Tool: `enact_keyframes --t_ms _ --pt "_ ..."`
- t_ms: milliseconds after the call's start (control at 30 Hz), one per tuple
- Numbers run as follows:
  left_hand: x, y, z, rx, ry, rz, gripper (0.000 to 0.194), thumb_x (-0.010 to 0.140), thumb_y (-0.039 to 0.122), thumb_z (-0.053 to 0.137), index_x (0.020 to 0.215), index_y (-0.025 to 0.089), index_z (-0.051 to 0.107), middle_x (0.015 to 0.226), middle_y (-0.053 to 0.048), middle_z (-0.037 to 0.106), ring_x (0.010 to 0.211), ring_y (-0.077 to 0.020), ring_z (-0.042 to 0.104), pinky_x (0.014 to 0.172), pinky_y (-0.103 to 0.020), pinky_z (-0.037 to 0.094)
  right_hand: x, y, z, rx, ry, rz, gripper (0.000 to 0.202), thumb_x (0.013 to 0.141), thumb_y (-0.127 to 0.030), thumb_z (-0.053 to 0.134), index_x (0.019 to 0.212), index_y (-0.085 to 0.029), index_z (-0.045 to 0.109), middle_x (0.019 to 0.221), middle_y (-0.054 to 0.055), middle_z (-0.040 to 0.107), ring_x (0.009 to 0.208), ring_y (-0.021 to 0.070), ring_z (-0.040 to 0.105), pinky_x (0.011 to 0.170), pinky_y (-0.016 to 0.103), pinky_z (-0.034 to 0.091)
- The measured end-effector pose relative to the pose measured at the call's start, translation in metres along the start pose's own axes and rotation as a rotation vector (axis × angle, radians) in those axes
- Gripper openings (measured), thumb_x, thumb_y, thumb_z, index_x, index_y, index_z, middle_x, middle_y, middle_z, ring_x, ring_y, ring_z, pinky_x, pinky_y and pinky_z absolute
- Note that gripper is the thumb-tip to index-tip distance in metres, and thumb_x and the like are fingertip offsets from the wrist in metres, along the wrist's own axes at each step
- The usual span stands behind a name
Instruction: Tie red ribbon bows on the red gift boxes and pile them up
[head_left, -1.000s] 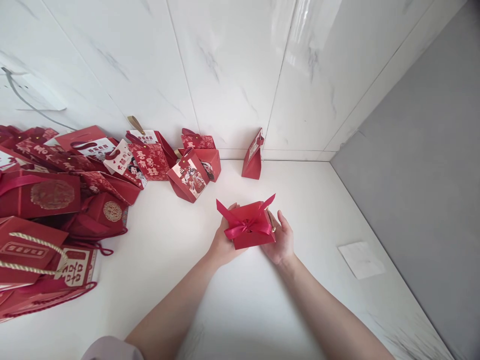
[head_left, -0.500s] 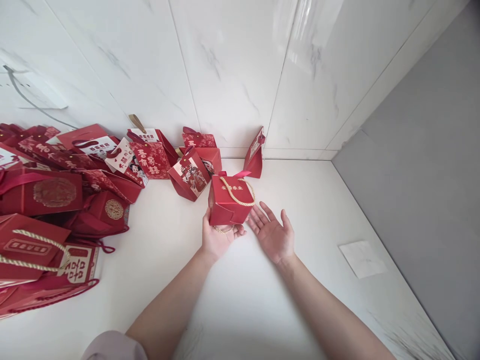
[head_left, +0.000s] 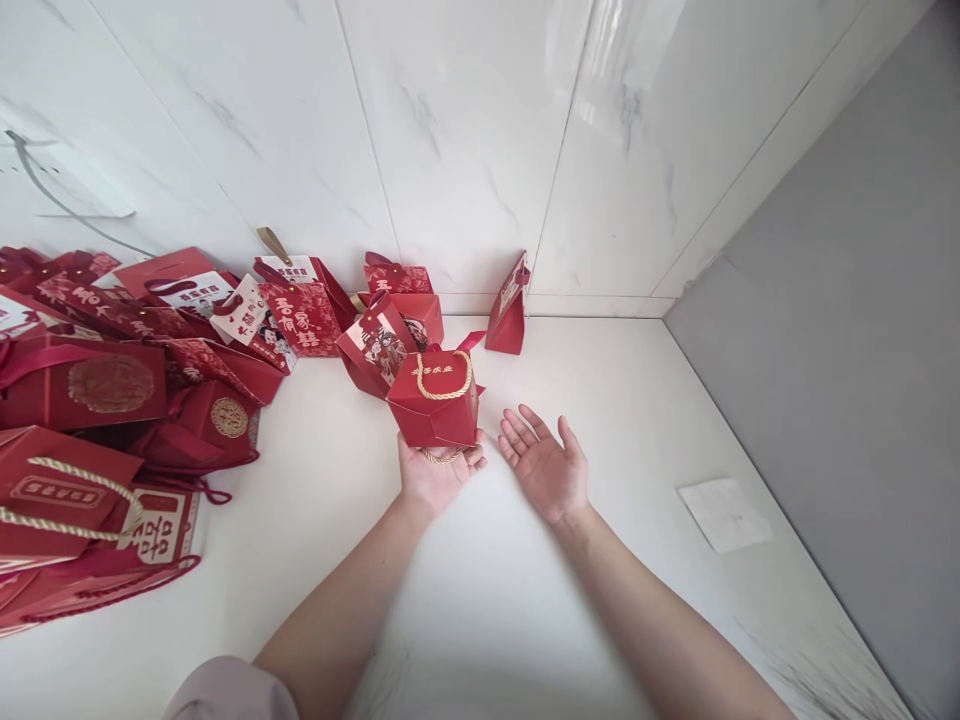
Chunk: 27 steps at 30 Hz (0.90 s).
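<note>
A red box with gold lettering, a twisted gold cord handle and a pink-red ribbon [head_left: 435, 410] rests on my left hand [head_left: 435, 480], whose palm is turned up beneath it. Some of that hand's fingers show below the box's right corner; the others are hidden. My right hand [head_left: 546, 465] lies palm up to the right of the box, fingers spread, holding nothing and not touching the box. Just behind the box, a red box with a picture label [head_left: 379, 345] stands on the white surface [head_left: 465, 600].
A heap of red gift boxes and bags [head_left: 112, 385] covers the left side. More red boxes [head_left: 304, 320] stand along the marble wall [head_left: 465, 130], one narrow red box [head_left: 508, 315] apart from them. A white paper square [head_left: 724, 515] lies at the right.
The box has turned and shifted left on my left hand, away from my right fingertips. Both hands have hardly moved.
</note>
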<state>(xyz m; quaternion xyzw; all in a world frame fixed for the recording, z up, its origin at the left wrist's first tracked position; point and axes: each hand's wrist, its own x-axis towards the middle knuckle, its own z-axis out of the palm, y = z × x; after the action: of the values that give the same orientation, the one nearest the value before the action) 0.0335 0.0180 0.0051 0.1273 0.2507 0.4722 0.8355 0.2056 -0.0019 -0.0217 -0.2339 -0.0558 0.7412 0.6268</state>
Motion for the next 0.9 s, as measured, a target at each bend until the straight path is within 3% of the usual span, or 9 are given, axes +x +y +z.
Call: enact_keyframes --t_ms 133,300,467,533,600,700,800,900 --pt "0.000 -0.001 0.001 0.019 -0.039 0.008 0.066 0.081 0.067 0.038 0.099 0.013 0.070 0.090 -0.015 0.066 0.069 -0.0209 0.054 0.072 -0.038 0.047 0.000 0.000 -0.001 -0.008 0.010 0.004 0.040 0.089 -0.051 0.054 0.111 -0.020 0.066 0.112 0.009 0.072 0.102 0.0186 0.068 0.093 0.034 0.055" --pt "-0.001 -0.001 0.001 0.080 -0.062 -0.029 0.077 0.080 0.071 0.038 0.113 0.007 0.066 0.107 -0.020 0.066 0.093 -0.0273 0.060 0.081 -0.038 0.048 -0.002 0.000 0.000 -0.011 -0.003 0.002 0.039 0.090 -0.050 0.053 0.111 -0.020 0.066 0.112 0.009 0.071 0.103 0.0190 0.068 0.093 0.035 0.054" --pt "-0.002 -0.006 0.001 0.111 -0.078 -0.046 0.072 0.083 0.069 0.042 0.123 0.013 0.063 0.125 -0.017 0.063 0.114 -0.0334 0.058 0.087 -0.042 0.048 -0.002 0.000 0.002 0.001 -0.030 -0.004 0.036 0.089 -0.049 0.055 0.107 -0.019 0.067 0.106 0.008 0.073 0.100 0.0191 0.069 0.090 0.034 0.055" --pt "-0.001 -0.011 -0.002 0.187 -0.056 0.055 0.070 0.082 0.070 0.046 0.120 0.015 0.064 0.122 -0.015 0.065 0.116 -0.0350 0.057 0.088 -0.044 0.048 -0.001 0.000 0.003 -0.003 -0.036 -0.017 0.036 0.090 -0.049 0.054 0.106 -0.020 0.067 0.105 0.007 0.072 0.097 0.0185 0.069 0.090 0.034 0.055" --pt "0.001 -0.015 -0.004 0.326 0.020 0.322 0.064 0.079 0.067 0.056 0.121 0.018 0.062 0.124 -0.012 0.064 0.122 -0.0339 0.054 0.093 -0.043 0.047 -0.001 0.002 0.003 -0.020 -0.018 -0.046 0.038 0.089 -0.051 0.055 0.110 -0.021 0.065 0.109 0.007 0.071 0.100 0.0181 0.068 0.092 0.034 0.054" --pt "0.004 -0.018 -0.005 0.571 0.165 0.685 0.064 0.073 0.046 0.075 0.131 0.027 0.055 0.137 -0.006 0.055 0.135 -0.0291 0.043 0.106 -0.037 0.040 -0.003 0.006 0.005 -0.099 0.001 -0.124 0.041 0.088 -0.051 0.060 0.120 -0.026 0.060 0.120 0.005 0.068 0.110 0.0176 0.065 0.096 0.034 0.052" --pt "0.004 -0.017 -0.005 0.709 0.257 0.714 0.074 0.070 0.034 0.079 0.138 0.030 0.049 0.144 -0.005 0.049 0.140 -0.0279 0.038 0.109 -0.033 0.038 -0.006 0.012 0.007 -0.289 -0.066 -0.202 0.044 0.085 -0.041 0.068 0.125 -0.030 0.056 0.126 0.004 0.066 0.116 0.0180 0.061 0.101 0.036 0.047" --pt "0.002 -0.017 -0.007 0.756 0.228 0.701 0.069 0.076 0.043 0.072 0.140 0.026 0.050 0.145 -0.008 0.048 0.140 -0.0296 0.037 0.110 -0.035 0.037 -0.007 0.014 0.007 -0.409 -0.079 -0.227 0.049 0.079 -0.025 0.076 0.124 -0.030 0.057 0.124 0.001 0.067 0.111 0.0161 0.062 0.101 0.034 0.047"
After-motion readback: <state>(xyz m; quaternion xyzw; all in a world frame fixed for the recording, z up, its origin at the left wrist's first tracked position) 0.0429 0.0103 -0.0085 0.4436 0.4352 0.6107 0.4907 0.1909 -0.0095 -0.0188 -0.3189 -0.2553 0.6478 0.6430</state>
